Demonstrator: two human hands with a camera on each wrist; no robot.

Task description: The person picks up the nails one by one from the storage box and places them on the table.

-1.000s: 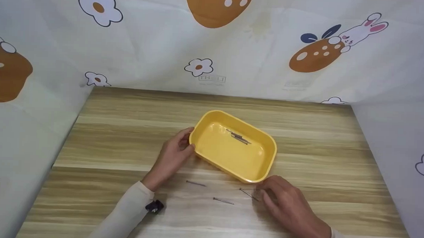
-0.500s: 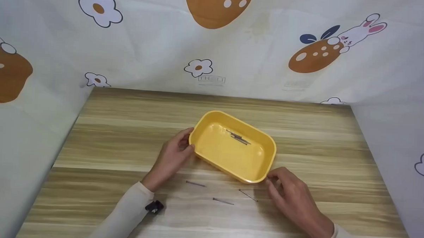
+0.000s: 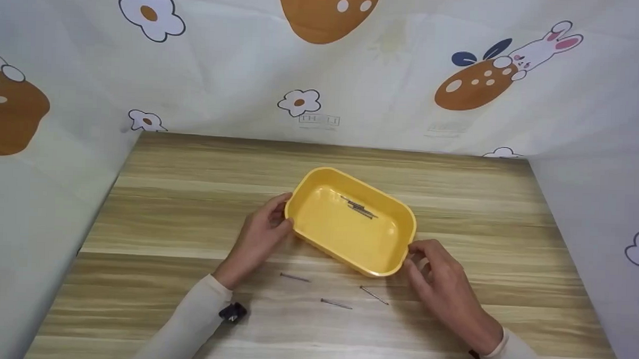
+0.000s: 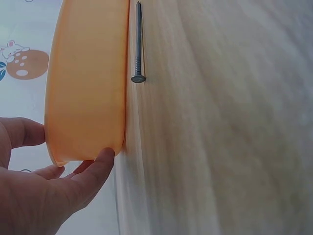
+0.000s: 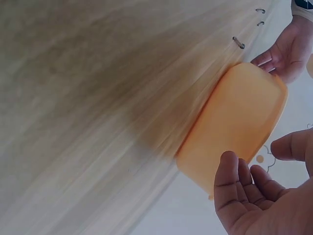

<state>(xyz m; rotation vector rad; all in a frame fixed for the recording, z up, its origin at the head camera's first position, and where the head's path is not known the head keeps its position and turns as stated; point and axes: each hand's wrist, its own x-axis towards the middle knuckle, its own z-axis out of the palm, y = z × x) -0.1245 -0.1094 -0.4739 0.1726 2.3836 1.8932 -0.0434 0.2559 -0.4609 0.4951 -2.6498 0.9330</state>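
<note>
A yellow plastic box (image 3: pixel 344 236) stands at an angle on the wooden table, with several nails (image 3: pixel 360 208) lying together inside along its far wall. At its left end my left hand (image 3: pixel 256 233) grips the corner, the thumb and fingers spread around the wall in the left wrist view. My right hand (image 3: pixel 446 285) is at the right end, fingertips right beside the wall, its thumb and fingers apart and loosely bent in the right wrist view. In front of the box lie three loose nails: a left nail (image 3: pixel 295 277), a middle nail (image 3: pixel 337 304) and a right nail (image 3: pixel 374 295).
The wood-grain table (image 3: pixel 180 196) is bordered at the back and sides by a pale printed sheet (image 3: pixel 222 64). A black strap piece (image 3: pixel 233 312) sits at the left wrist.
My right hand has moved from beside the right nail up and away along the box's right end. The left hand, the box and the nails have hardly moved.
</note>
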